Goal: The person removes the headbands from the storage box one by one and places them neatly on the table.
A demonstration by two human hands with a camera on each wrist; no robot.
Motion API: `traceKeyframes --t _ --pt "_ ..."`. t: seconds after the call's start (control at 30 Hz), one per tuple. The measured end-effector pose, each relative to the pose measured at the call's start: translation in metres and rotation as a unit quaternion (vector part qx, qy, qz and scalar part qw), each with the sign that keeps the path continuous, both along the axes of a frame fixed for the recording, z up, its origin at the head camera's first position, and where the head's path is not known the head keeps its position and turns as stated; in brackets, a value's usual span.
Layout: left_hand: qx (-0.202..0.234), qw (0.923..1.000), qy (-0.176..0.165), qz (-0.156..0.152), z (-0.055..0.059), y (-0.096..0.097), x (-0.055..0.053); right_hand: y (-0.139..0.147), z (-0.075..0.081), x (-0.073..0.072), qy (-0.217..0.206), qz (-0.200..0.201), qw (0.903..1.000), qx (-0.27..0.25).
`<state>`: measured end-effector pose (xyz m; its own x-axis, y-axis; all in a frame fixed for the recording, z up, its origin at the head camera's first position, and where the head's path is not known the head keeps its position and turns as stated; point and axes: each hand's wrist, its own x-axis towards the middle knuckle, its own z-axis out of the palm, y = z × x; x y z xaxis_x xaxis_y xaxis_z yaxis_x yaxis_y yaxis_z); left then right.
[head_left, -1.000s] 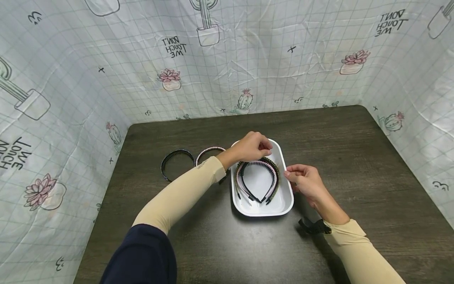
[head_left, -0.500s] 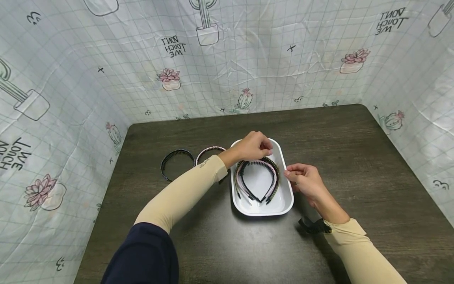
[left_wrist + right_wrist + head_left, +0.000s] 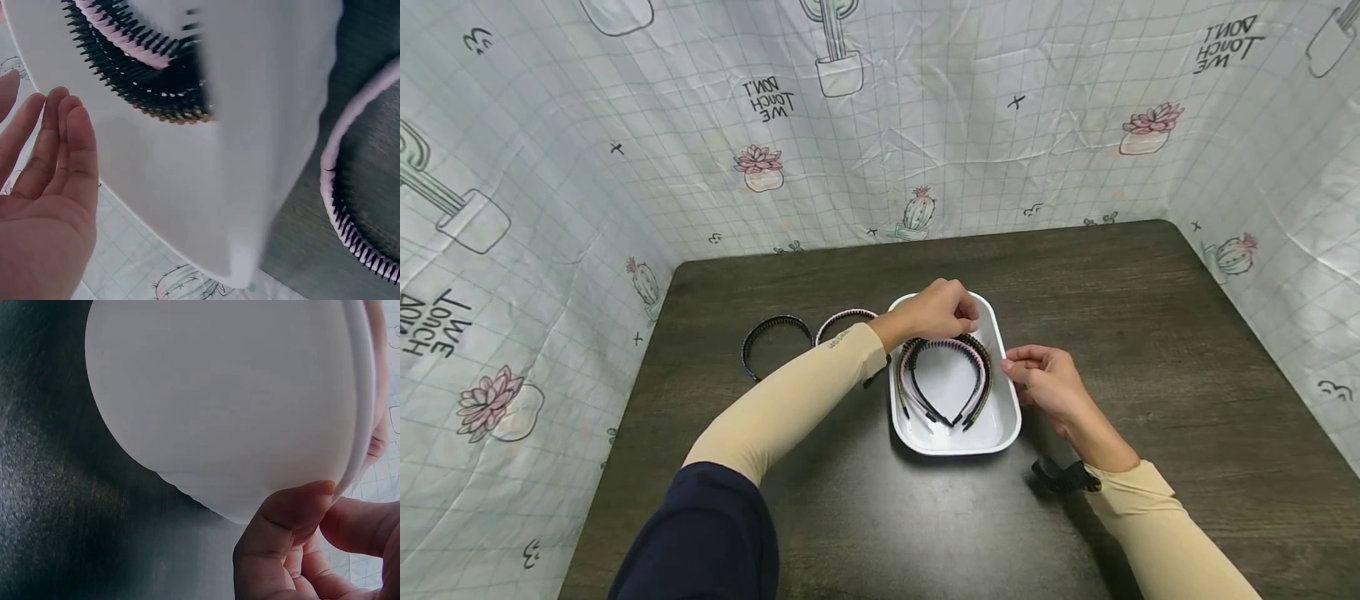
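Note:
Several headbands lie nested in a white tray (image 3: 1000, 433), among them a pink headband (image 3: 119, 34) and a black headband (image 3: 103, 69) with comb teeth. Over the far end of the tray is my left hand (image 3: 938, 310), which holds nothing; in the left wrist view its fingers are relaxed and lie close together beside the headbands. My right hand (image 3: 1047, 382) pinches the tray's right rim (image 3: 362, 425) between thumb and fingers, as the right wrist view shows up close. The far part of the headband stack is hidden under my left hand in the head view.
Left of the tray, on the dark wooden table (image 3: 1112, 300), lie a black headband (image 3: 747, 343) and a pink headband (image 3: 848, 314), the latter partly hidden by my left sleeve. A printed curtain (image 3: 955, 142) surrounds the table's back and sides.
My left forearm has shifted slightly to the right, with the hand staying over the tray's far end. The right hand, tray and headbands look unmoved.

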<state>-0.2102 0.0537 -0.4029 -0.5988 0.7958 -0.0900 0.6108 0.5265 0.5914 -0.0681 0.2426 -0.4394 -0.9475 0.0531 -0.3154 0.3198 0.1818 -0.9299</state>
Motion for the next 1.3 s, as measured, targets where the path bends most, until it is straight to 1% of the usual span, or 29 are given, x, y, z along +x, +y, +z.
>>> traceKeyframes --t 0.13,0.3,0.57,0.77,0.93,1.17,1.3 --pt "-0.010 0.9999 0.003 0.006 0.002 0.004 0.001 0.000 -0.001 0.000 0.002 0.000 1.0000 0.004" --pt "-0.035 0.9993 0.009 0.010 0.002 0.010 0.004 0.001 -0.002 0.000 0.000 0.001 1.0000 0.001" --pt "-0.053 0.9984 0.014 0.013 0.003 0.013 0.006 0.002 -0.003 0.000 0.000 0.006 1.0000 -0.004" --pt "-0.069 0.9973 0.025 0.009 0.003 0.014 0.005 0.002 -0.003 0.001 0.003 0.004 0.9999 -0.009" --pt "-0.092 0.9954 0.028 0.004 0.003 0.015 0.004 0.002 -0.003 0.002 0.005 0.003 0.9999 -0.011" --pt "-0.133 0.9899 0.048 -0.008 -0.001 0.014 0.005 0.001 -0.003 0.002 0.000 0.002 0.9999 -0.013" --pt "-0.136 0.9890 0.058 -0.012 -0.002 0.014 0.006 0.001 -0.003 0.002 -0.001 0.003 0.9999 -0.016"
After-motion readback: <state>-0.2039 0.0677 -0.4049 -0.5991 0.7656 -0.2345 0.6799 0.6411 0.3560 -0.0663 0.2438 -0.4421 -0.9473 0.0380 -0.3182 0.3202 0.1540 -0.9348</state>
